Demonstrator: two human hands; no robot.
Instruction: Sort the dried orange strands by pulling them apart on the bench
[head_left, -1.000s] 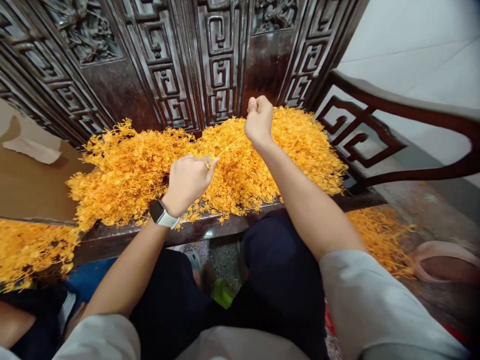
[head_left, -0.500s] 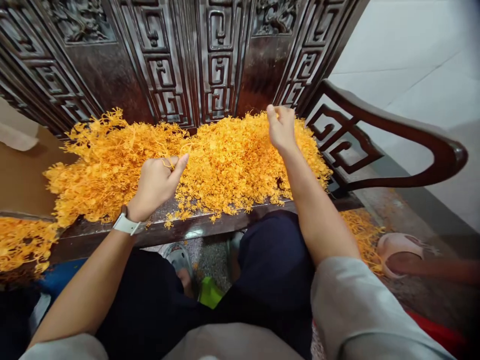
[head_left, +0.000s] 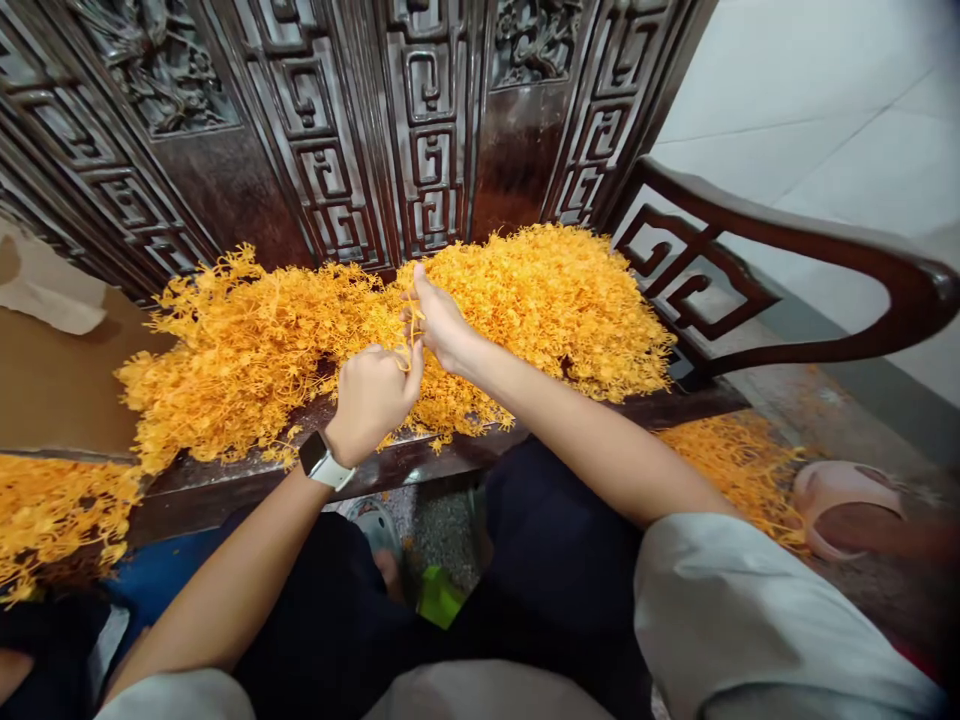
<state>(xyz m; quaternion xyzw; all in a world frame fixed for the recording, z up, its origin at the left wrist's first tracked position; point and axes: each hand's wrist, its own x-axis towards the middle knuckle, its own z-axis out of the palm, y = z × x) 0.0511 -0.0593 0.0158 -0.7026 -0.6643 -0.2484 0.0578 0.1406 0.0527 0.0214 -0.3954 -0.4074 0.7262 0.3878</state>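
Note:
Two heaps of orange, stringy pieces with branching, flower-like ends lie on a dark wooden bench seat: a left heap (head_left: 247, 340) and a right heap (head_left: 570, 300). In front of where they meet, my left hand (head_left: 375, 393) is closed with its thumb up, and an orange strand (head_left: 405, 358) shows at its thumb and index finger. Just above and to the right, almost touching it, is my right hand (head_left: 442, 322). Its fingers are bent around thin orange strands, with the thumb pointing up. The exact grip is partly hidden.
Behind the heaps rises a carved bench back (head_left: 322, 160), with a curved armrest (head_left: 817, 225) at right. A cardboard box (head_left: 67, 375) stands at left beside more orange pieces (head_left: 60, 510). Others lie on the floor (head_left: 735, 465) near a person's pink clog (head_left: 844, 500).
My right hand has come left from the far side of the right heap to beside my left hand. My left hand has shifted slightly right and down in view, still closed on a strand.

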